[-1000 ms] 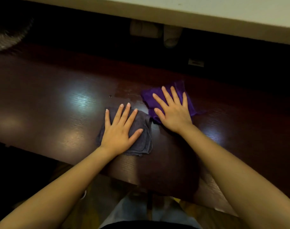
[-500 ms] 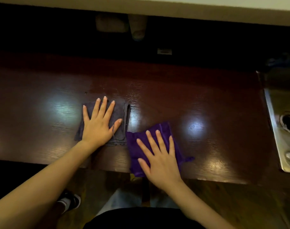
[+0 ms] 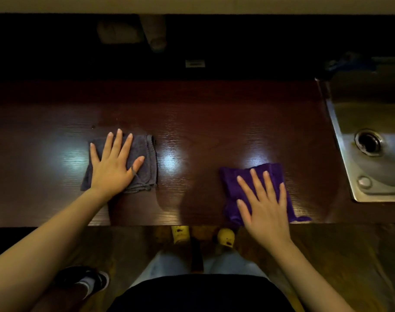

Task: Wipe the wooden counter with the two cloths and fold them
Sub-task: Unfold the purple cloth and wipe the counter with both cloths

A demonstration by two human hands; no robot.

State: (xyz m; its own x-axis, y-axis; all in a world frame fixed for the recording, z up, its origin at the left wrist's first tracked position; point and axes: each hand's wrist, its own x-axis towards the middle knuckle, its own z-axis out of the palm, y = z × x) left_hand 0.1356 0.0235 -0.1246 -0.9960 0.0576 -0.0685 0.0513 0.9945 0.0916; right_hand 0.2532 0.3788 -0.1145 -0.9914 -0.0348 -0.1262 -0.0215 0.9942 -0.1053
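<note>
The dark wooden counter [image 3: 203, 131] runs across the head view. A folded grey cloth [image 3: 147, 154] lies on it left of centre, and my left hand [image 3: 114, 167] rests flat on it with fingers spread. A purple cloth [image 3: 231, 183] lies to the right at the counter's near edge, one corner hanging just over it. My right hand [image 3: 264, 208] presses flat on the purple cloth, fingers apart. Neither hand grips its cloth. The two cloths are well apart.
A steel sink [image 3: 358, 104] with a round drain [image 3: 368, 142] is set into the counter at the right. A dark recess under a pale ledge [image 3: 192, 5] lies behind the counter. Below the near edge are my legs, feet and a dark shoe [image 3: 88, 282].
My right hand has slid the purple cloth from beside the grey one to the right, along the near edge. My left hand stays flat on the grey cloth.
</note>
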